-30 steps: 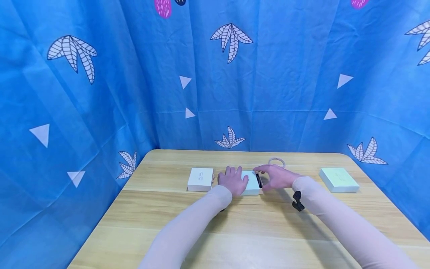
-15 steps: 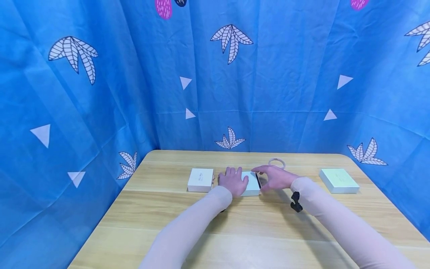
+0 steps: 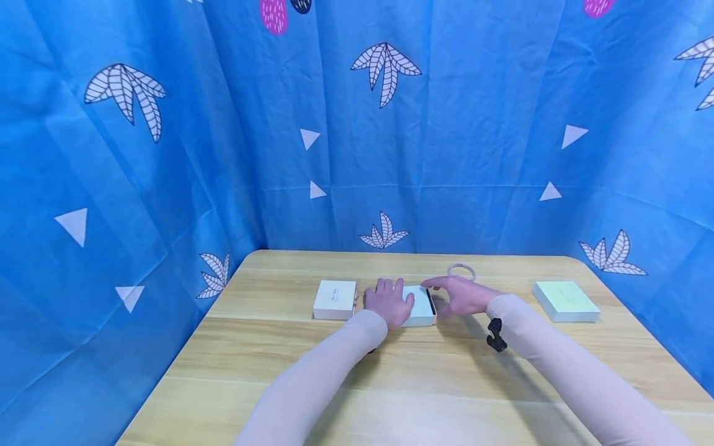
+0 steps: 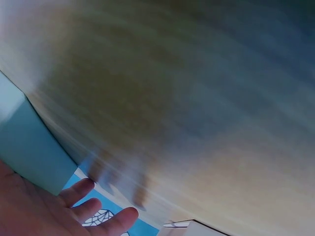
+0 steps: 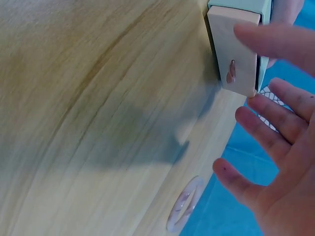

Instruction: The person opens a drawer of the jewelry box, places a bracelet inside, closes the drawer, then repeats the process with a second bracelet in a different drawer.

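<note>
A pale green drawer-style gift box (image 3: 418, 305) lies on the table between my hands. My left hand (image 3: 388, 303) rests over its left end, thumb on the top, its other fingers extended in the left wrist view. At the right end, a pinkish drawer (image 5: 235, 49) with a small ribbon pull (image 5: 231, 72) sits almost flush in the sleeve. My right hand (image 3: 463, 293) is at that end, fingers spread and loosely bent; its thumb overlaps the drawer front in the right wrist view. Between drawer and sleeve a narrow dark strip shows.
To the left sits a white box (image 3: 334, 300) with printed lettering and a ribbon pull on its right side. A pale bangle (image 3: 461, 271) lies behind my right hand. Another pale green box (image 3: 566, 301) stands far right. Blue curtain (image 3: 474, 124) surrounds the wooden table (image 3: 424, 384).
The drawer has slid left into the sleeve, and the dark opening at the right end has narrowed. My right hand moved slightly left with it; my left hand stays in place.
</note>
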